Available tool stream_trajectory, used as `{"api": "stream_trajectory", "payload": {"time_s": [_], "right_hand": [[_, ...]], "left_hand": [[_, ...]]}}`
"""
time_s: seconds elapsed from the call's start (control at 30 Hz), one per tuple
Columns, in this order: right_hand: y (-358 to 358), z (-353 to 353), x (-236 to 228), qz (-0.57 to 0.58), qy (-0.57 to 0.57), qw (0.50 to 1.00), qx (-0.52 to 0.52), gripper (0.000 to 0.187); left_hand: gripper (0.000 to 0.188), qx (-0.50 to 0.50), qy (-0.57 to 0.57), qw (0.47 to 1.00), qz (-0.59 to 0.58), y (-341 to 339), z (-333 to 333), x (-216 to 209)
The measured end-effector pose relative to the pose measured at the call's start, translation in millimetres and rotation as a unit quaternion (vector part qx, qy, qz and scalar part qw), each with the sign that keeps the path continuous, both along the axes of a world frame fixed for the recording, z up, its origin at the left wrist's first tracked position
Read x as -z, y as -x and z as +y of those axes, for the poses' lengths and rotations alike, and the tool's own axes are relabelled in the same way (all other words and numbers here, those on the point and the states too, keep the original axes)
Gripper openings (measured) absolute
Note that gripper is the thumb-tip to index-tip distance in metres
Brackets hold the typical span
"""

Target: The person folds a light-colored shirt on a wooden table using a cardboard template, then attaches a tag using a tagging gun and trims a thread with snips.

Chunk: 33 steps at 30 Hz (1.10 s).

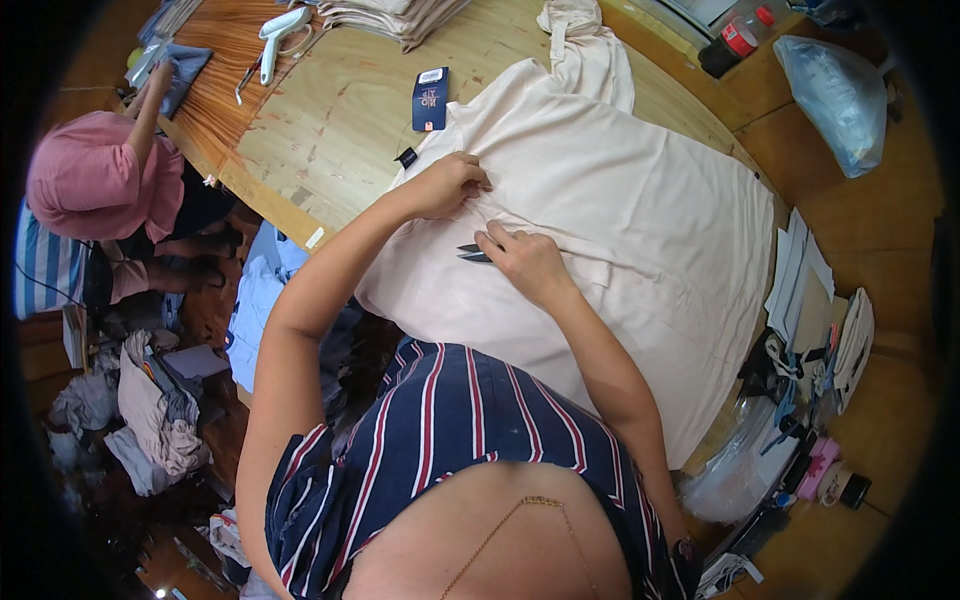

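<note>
A pale cream-pink shirt (640,210) lies spread over the wooden table, one sleeve (590,65) stretching toward the far side. My left hand (448,186) pinches a fold of its cloth near the placket, fingertips pressed together. Just to the right and nearer, my right hand (525,262) is closed around small thread snips (474,254), whose dark pointed blades stick out leftward over the cloth. The handle is hidden in the palm. A navy hang tag (431,99) rests on the table beside the collar, and a small dark label (406,157) sits close to my left wrist.
Folded cream garments (405,18) are stacked at the far edge, near a white handheld tool (282,40). A dark bottle (735,42) and a plastic bag (835,100) stand far right. Another person in pink (105,175) works at left. Clothes (150,410) lie heaped below.
</note>
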State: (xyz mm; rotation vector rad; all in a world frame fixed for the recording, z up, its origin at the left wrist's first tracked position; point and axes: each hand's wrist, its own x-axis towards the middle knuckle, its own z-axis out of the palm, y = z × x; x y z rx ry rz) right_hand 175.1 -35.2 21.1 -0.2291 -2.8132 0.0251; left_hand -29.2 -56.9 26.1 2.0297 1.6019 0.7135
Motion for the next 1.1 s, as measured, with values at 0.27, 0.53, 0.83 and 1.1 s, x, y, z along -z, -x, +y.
{"api": "stream_trajectory", "payload": {"time_s": [0.27,0.53,0.83,1.1], "right_hand": [[-1,1,7,0.078,0.195,0.975,0.066,0.021],[6,-1,-4,0.119,0.361,0.914,0.142,0.025],[18,3,-19,0.046,0.310,0.887,0.339,0.026],[28,6,-21,0.009,0.298,0.888,0.349,0.027]], "left_hand": [[0.008,-0.094,0.097,0.977,-0.167,3,0,-2],[0.018,-0.114,0.133,0.916,-0.361,11,-2,5],[0.018,-0.132,0.156,0.906,-0.372,12,-3,1],[0.017,-0.134,0.151,0.901,-0.383,14,-3,4]]}}
